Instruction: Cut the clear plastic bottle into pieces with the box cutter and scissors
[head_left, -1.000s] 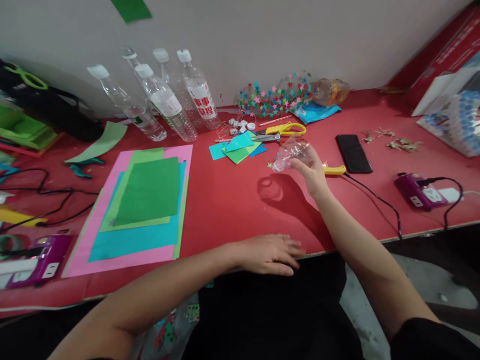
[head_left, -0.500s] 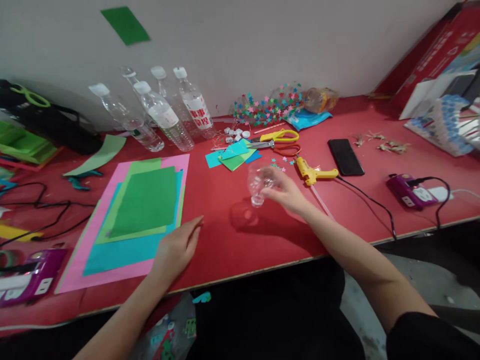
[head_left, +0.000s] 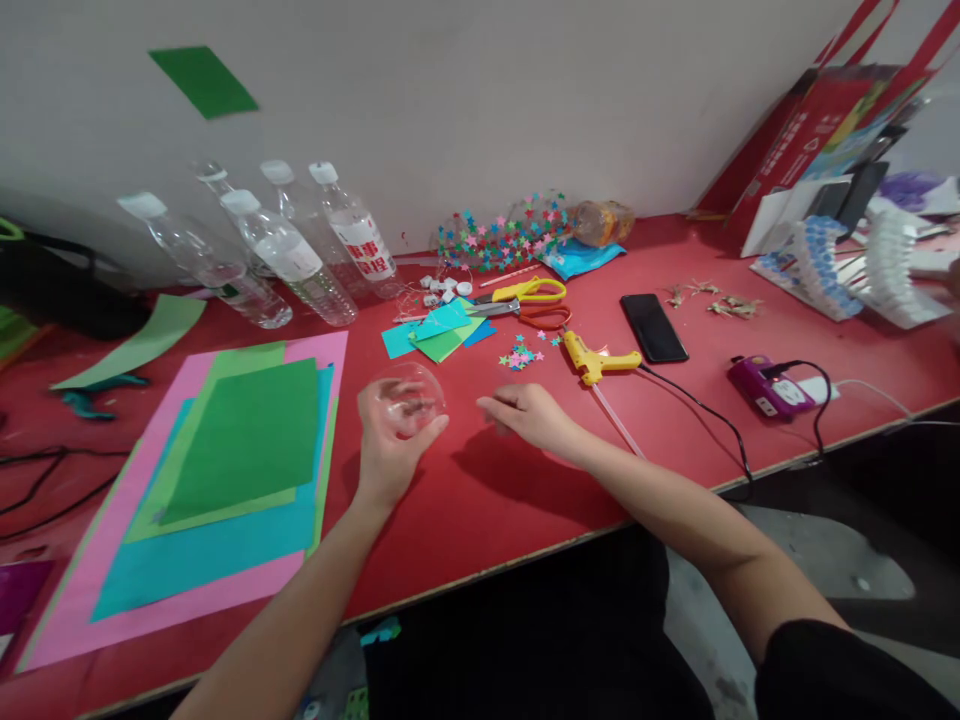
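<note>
My left hand [head_left: 394, 455] is closed around a clear plastic bottle top [head_left: 409, 392], a cut-off piece whose wide round rim faces up. The hand holds it a little above the red table [head_left: 465, 530], right of the stacked coloured sheets [head_left: 247, 440]. To the right of the bottle top, and apart from it, my right hand [head_left: 529, 415] has its fingers curled together. Nothing shows in them, though the fingertips are slightly blurred. Small star-shaped sequins [head_left: 521, 355] lie just beyond the right hand.
Several clear bottles [head_left: 289, 250] stand along the wall at the left. Scissors [head_left: 525, 300] and paper scraps [head_left: 442, 325] lie mid-table. A yellow glue gun [head_left: 600, 358], its cord, a phone [head_left: 654, 327] and a purple power socket [head_left: 772, 387] are at the right.
The bottle top has passed from my right hand to my left and moved left. My left hand has risen off the table edge to grip it. The view has swung rightward.
</note>
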